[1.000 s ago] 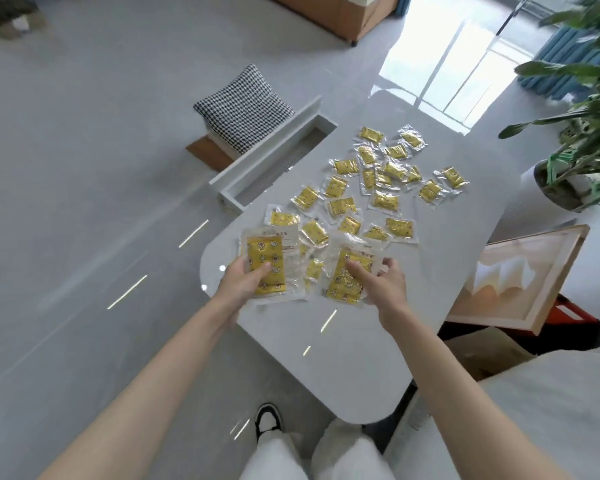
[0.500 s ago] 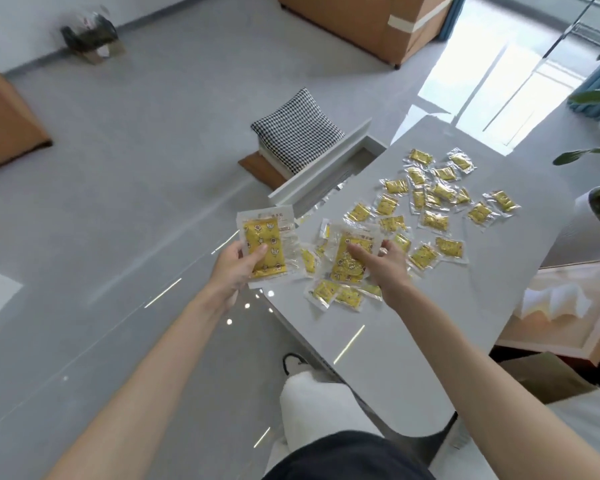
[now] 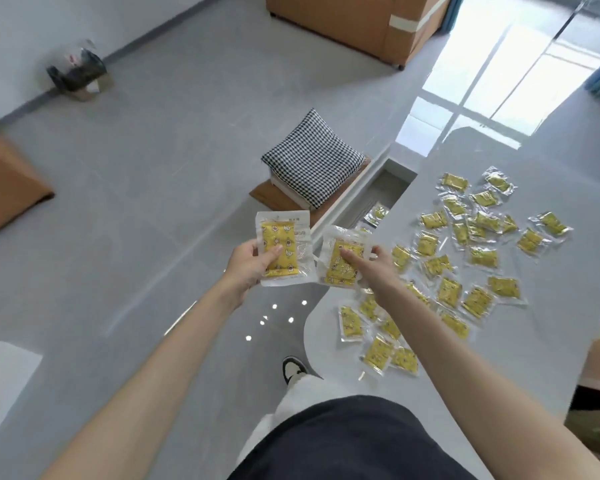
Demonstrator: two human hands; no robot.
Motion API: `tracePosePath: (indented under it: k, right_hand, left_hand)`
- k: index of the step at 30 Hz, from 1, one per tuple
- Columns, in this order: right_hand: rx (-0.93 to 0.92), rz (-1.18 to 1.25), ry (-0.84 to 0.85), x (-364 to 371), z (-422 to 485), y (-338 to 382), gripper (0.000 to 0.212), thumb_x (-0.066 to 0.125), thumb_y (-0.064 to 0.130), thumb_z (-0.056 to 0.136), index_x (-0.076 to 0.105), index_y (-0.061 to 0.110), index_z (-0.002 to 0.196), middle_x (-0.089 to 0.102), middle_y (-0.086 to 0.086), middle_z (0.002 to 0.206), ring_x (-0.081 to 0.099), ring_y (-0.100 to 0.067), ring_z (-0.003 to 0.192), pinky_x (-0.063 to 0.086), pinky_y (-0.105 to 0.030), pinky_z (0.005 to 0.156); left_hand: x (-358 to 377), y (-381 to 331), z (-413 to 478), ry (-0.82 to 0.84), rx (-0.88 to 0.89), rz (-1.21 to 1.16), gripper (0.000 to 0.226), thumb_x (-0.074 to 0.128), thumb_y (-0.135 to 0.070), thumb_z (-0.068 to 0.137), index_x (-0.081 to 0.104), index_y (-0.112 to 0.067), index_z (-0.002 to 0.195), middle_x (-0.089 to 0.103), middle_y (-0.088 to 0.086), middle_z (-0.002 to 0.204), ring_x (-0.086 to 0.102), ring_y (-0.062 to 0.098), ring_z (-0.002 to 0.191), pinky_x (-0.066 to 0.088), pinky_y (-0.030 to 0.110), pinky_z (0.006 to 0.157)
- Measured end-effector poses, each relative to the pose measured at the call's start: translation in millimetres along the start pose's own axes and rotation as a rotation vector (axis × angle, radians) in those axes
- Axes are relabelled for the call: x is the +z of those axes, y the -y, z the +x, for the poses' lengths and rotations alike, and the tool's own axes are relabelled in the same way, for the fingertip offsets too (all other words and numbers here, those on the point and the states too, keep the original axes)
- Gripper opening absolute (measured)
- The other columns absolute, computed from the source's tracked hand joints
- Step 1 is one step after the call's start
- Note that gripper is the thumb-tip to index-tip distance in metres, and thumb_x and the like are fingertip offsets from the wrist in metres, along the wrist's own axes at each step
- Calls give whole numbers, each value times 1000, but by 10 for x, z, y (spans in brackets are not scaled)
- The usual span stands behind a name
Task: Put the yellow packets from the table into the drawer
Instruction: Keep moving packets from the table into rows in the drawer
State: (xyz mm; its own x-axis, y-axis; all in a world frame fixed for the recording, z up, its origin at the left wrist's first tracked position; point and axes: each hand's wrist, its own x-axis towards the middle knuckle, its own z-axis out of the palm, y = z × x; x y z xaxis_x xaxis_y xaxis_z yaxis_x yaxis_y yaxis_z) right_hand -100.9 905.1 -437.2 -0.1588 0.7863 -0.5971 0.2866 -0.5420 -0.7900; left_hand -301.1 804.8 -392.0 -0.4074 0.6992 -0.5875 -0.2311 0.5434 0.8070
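Your left hand (image 3: 248, 263) pinches one yellow packet (image 3: 280, 249), right hand (image 3: 371, 268) pinches a second packet (image 3: 340, 263), both just short of the open drawer (image 3: 387, 187); carry them over its mouth, release low and flat

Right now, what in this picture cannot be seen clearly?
Head view: drawer interior, mostly hidden by the table edge and the crumpled packet in the right hand.
Head view: print on the flat packet in the left hand, too small to read.
Head view: some small packets, covered by the right forearm.
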Motion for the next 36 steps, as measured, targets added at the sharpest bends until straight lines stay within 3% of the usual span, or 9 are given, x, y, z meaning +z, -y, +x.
tracePosePath:
  k: [4, 9, 14, 18, 20, 22, 27, 30, 36]
  right_hand:
    - [20, 16, -18, 429, 282, 375, 46, 78, 31, 78, 46, 16, 107, 64, -1, 95, 65, -14, 78, 45, -18, 44]
    - [74, 51, -89, 838, 712, 605, 54, 79, 30, 76, 51, 9, 117, 66, -7, 104, 68, -19, 86, 49, -19, 45]
    - [100, 199, -208, 1285, 1142, 722, 48, 76, 28, 79, 50, 12, 116, 65, -4, 107, 65, -20, 91, 52, -28, 64]
    - [176, 401, -363, 1578, 1288, 880, 44, 71, 22, 85, 53, -2, 117, 54, 1, 75, 55, 2, 44, 37, -10, 36]
    - [212, 471, -439, 1664, 1328, 954, 35, 70, 21, 87, 54, 1, 111, 51, 0, 70, 51, 0, 40, 33, -10, 30]
    - [291, 570, -592, 1676, 1444, 966, 37, 71, 24, 85, 52, 5, 109, 59, -5, 83, 54, -9, 58, 40, -14, 37]
    - [309, 679, -664, 1615, 1555, 807, 88, 85, 49, 61, 49, 7, 130, 63, -8, 121, 64, -22, 99, 55, -34, 80]
    - [346, 801, -734, 1517, 1698, 833, 55, 73, 26, 83, 48, 4, 127, 63, -10, 107, 57, -11, 70, 45, -18, 48]
    - [429, 989, -765, 1129, 2285, 848, 41, 63, -2, 88, 46, -5, 125, 63, -9, 89, 61, -17, 72, 50, -22, 43]
  left_hand:
    - [-329, -286, 498, 36, -59, 10, 13, 67, -21, 86, 65, -16, 97, 72, 7, 103, 70, 24, 96, 53, 43, 92]
    - [-665, -578, 1224, 81, -70, 78, 14, 65, -15, 88, 62, -9, 101, 70, 10, 103, 69, 23, 91, 56, 39, 83]
    - [-933, -1015, 2044, 257, -31, 236, 8, 62, -14, 90, 60, -12, 97, 69, 6, 98, 67, 17, 84, 56, 30, 74]
    - [-1066, -1417, 2607, 393, 4, 419, 17, 64, -15, 89, 61, -8, 104, 69, 10, 105, 67, 24, 96, 55, 43, 87]
    - [-1046, -1654, 2860, 461, 18, 499, 19, 65, -15, 88, 62, -7, 105, 69, 13, 108, 67, 27, 100, 53, 46, 91]
    - [-814, -1946, 3254, 596, 6, 620, 22, 65, -15, 88, 62, -5, 108, 69, 13, 109, 67, 27, 100, 52, 47, 93]
    - [-529, -2063, 3470, 678, 9, 701, 17, 65, -17, 88, 62, -11, 104, 69, 10, 108, 67, 25, 100, 52, 44, 94]
    - [-116, -2084, 3779, 762, -19, 777, 6, 61, -14, 90, 61, -14, 96, 68, 12, 110, 66, 27, 101, 51, 46, 94]
    - [834, -2176, 4317, 832, -23, 933, 8, 55, -8, 93, 60, -10, 98, 67, 10, 105, 66, 25, 96, 53, 42, 90]
